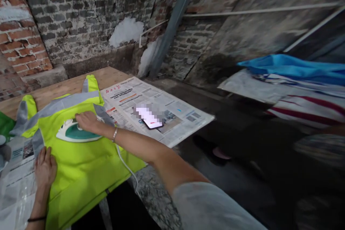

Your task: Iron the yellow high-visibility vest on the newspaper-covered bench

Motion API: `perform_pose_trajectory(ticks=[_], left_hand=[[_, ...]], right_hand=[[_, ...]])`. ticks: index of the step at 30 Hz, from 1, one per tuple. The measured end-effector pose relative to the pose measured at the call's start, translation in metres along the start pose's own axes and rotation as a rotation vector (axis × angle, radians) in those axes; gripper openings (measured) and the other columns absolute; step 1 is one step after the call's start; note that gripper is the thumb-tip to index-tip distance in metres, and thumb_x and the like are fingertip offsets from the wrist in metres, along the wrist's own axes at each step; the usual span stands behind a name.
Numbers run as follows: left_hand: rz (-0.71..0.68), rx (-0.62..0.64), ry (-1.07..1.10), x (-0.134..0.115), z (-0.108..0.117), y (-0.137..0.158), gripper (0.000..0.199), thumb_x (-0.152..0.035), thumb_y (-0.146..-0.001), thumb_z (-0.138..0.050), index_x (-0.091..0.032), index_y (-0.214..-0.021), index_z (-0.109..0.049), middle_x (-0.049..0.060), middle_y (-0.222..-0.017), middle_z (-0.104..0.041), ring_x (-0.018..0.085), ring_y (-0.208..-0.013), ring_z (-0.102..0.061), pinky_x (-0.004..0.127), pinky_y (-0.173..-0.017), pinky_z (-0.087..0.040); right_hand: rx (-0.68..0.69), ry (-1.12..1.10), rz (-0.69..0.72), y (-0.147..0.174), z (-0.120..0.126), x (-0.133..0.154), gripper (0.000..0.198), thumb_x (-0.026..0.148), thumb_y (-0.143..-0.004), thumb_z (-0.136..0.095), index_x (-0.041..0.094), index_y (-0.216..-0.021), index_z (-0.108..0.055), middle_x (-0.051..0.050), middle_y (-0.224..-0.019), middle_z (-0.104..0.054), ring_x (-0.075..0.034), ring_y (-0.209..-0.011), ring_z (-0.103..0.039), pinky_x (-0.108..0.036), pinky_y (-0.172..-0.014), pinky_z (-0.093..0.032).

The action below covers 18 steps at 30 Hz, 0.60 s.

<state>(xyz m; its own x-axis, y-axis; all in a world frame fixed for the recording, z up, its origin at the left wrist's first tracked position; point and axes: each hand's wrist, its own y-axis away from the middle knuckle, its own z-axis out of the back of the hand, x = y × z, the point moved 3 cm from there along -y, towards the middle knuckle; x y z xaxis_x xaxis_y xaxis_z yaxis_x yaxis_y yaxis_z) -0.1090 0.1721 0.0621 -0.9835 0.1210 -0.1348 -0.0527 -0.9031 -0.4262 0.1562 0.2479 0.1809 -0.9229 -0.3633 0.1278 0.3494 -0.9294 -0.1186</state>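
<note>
Under my right hand sits the smooth, glossy teal-and-white plastic iron — on matt neon-yellow cloth vest with duller grey bands. My left hand presses that cloth; thin printed newspaper lies beyond my right hand, over rough bare wooden board.

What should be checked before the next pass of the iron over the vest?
1. Right hand grips the white and teal clothes iron: ok.
2. Left hand lies flat on the fluorescent yellow safety vest with grey reflective strips, apart from the iron: ok.
3. White power cord hangs free off the table edge, not on the vest: ok.
4. Black smartphone lies on the spread newspaper, away from the iron: ok.
5. Iron heat or setting: cannot tell.
</note>
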Motion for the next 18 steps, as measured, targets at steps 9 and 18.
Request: perform_pose_trajectory(ticks=[9, 18], left_hand=[[0.014, 0.019, -0.001, -0.002, 0.001, -0.001, 0.056, -0.035, -0.104, -0.024, -0.007, -0.138, -0.059, 0.019, -0.149, -0.053, 0.032, -0.137, -0.05, 0.05, -0.115, -0.038], [0.05, 0.04, 0.057, -0.001, 0.002, -0.002, 0.05, -0.03, -0.101, -0.033, -0.011, -0.14, -0.058, 0.018, -0.15, -0.052, 0.032, -0.139, -0.048, 0.053, -0.118, -0.033]], right_hand=[[-0.062, -0.031, -0.212, -0.093, 0.007, -0.016, 0.039, 0.008, -0.1, -0.039, 0.009, -0.122, -0.071, -0.02, -0.12, -0.069, -0.025, -0.112, -0.067, -0.033, -0.088, -0.053], [0.064, 0.029, -0.011, -0.048, 0.005, -0.008, 0.032, 0.02, -0.086, -0.069, 0.012, -0.117, -0.074, -0.018, -0.112, -0.073, -0.029, -0.109, -0.068, -0.03, -0.085, -0.054]])
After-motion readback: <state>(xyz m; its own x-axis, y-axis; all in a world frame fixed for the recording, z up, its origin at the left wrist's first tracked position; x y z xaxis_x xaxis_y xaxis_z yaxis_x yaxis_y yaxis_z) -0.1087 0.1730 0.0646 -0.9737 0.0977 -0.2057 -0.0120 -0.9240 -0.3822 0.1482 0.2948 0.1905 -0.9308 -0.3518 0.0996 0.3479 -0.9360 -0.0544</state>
